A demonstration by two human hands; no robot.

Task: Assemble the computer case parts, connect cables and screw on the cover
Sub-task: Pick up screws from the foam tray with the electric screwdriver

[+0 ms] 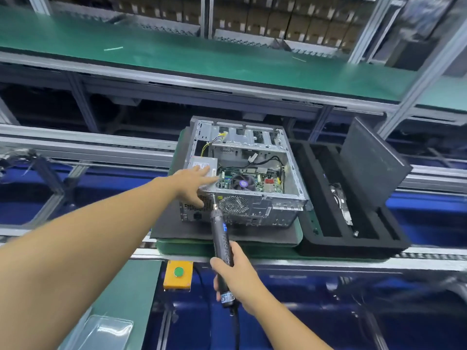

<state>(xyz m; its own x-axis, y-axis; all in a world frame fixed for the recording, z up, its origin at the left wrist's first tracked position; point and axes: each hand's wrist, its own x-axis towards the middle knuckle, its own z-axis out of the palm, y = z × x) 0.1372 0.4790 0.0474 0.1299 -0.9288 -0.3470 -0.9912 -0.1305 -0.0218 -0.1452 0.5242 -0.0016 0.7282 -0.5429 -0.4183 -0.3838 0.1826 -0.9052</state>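
Open case (242,173) lying on a dark mat (177,229) on the conveyor, cover off. Left hand (193,184) flat on the near top corner, fingers spread, gripping nothing. Right hand (233,272) clenched round a screwdriver (221,238) — tip at the rear panel, beside the fan grille (233,204).

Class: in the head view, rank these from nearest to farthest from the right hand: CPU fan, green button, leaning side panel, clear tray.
From the right hand:
1. green button, just left of it.
2. CPU fan, ahead inside the case.
3. clear tray, lower left.
4. side panel, far right, leaning.
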